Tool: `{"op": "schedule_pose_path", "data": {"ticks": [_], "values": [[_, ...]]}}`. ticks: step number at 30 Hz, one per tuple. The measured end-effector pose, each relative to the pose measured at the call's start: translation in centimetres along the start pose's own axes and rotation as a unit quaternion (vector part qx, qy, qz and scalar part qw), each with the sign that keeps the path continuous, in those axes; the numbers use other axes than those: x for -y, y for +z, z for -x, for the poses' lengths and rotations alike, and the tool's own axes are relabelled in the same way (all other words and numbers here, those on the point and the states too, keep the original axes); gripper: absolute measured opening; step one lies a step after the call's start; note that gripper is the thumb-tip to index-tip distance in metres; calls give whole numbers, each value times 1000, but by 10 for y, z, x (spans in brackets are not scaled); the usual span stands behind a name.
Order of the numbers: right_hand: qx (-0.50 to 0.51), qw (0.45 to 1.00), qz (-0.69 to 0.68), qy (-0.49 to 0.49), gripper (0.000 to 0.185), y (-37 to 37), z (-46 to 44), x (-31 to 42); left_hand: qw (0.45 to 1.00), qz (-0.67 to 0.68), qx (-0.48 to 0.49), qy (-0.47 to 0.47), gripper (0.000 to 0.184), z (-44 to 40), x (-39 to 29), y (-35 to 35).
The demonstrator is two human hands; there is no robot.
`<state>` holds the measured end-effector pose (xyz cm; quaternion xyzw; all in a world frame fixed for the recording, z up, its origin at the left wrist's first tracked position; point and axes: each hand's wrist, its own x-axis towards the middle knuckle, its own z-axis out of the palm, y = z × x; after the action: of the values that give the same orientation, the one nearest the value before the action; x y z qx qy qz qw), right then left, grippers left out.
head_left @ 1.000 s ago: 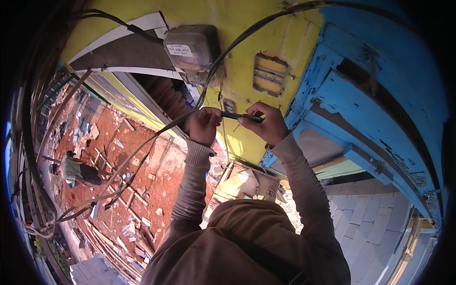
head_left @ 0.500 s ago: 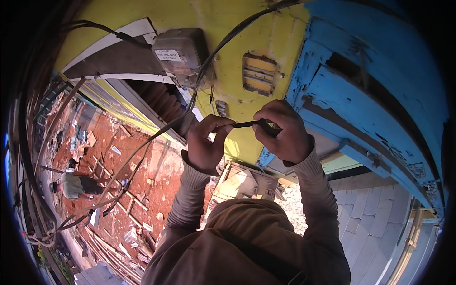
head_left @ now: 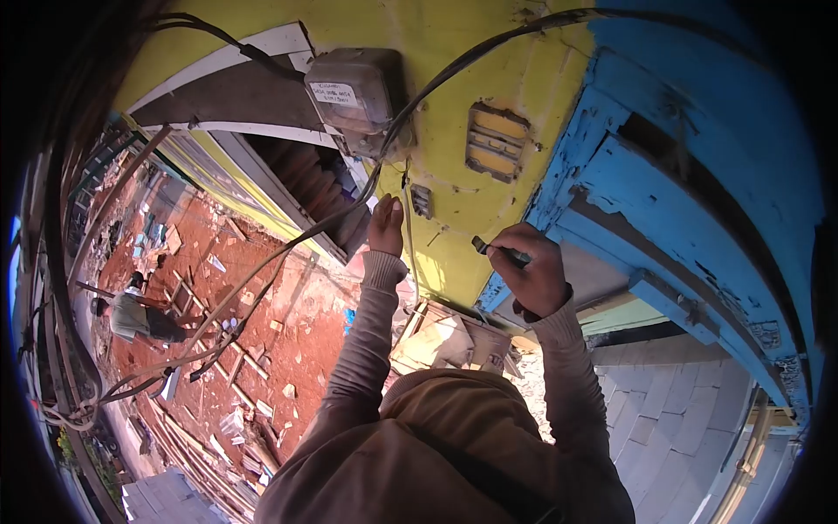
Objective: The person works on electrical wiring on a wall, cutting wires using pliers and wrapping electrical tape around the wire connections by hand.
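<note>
My right hand is closed around what looks like a roll of black tape, one dark end sticking out past the fingertips to the left. My left hand is raised toward the wall, fingers pressed together and pointing up; what they hold, if anything, is hidden. Close to its right side hangs a thin pale cable, which has a dark joint near its top. Above that hand, a thick black cable runs past the electricity meter, a grey box with a written label on the yellow wall.
A vent block and a smaller vent sit in the yellow wall. Blue peeling boards stand at right, above grey roofing. Far below left, a person bends over red ground with scattered planks. Bundled cables hang at left.
My hands have moved apart; the black strip stretched between them is no longer seen there. My left hand has turned upward toward the thin cable, and my right hand keeps the roll.
</note>
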<state>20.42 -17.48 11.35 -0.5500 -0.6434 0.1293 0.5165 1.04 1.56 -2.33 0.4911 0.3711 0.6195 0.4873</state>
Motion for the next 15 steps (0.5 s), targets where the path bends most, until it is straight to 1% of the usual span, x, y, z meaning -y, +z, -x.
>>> {"op": "schedule_pose_path", "data": {"ticks": [1,2,3,4,6,7,8,10,11,12,13,14,15], "values": [[1,1000,1,-2,8,1,1,-2,1000,2,-1,1,42,-8,-1,-2],[-1,1000,-8,7,8,2,4,-3,994,67,49,-74,41,-15,-2,-5],[-3,1000,-18,16,8,3,6,-5,975,130,98,-148,40,-18,-4,-7],[0,1000,-18,14,8,4,7,-6,976,131,95,-146,40,-19,-5,-7],[-17,999,-41,29,8,6,13,-11,990,-15,111,-91,34,-11,-7,-11],[-15,998,-42,32,8,7,15,-16,996,-3,74,-54,30,-4,-6,-4],[-15,997,-58,43,10,9,18,-22,996,-5,73,-56,30,-1,-9,-3],[-15,995,-74,59,11,13,23,-32,989,72,53,-121,28,5,-15,-1],[-17,986,-121,116,13,15,25,-37,989,70,53,-123,28,8,-19,-1],[-19,970,-168,173,15,17,26,-40,983,105,58,-140,27,8,-21,-4],[-19,970,-169,174,15,18,27,-42,976,140,63,-157,26,8,-23,-7],[-21,957,-199,209,16,19,28,-44,976,138,63,-158,26,7,-22,-11],[-24,942,-228,245,17,20,30,-47,966,177,86,-168,26,6,-20,-15]]}}
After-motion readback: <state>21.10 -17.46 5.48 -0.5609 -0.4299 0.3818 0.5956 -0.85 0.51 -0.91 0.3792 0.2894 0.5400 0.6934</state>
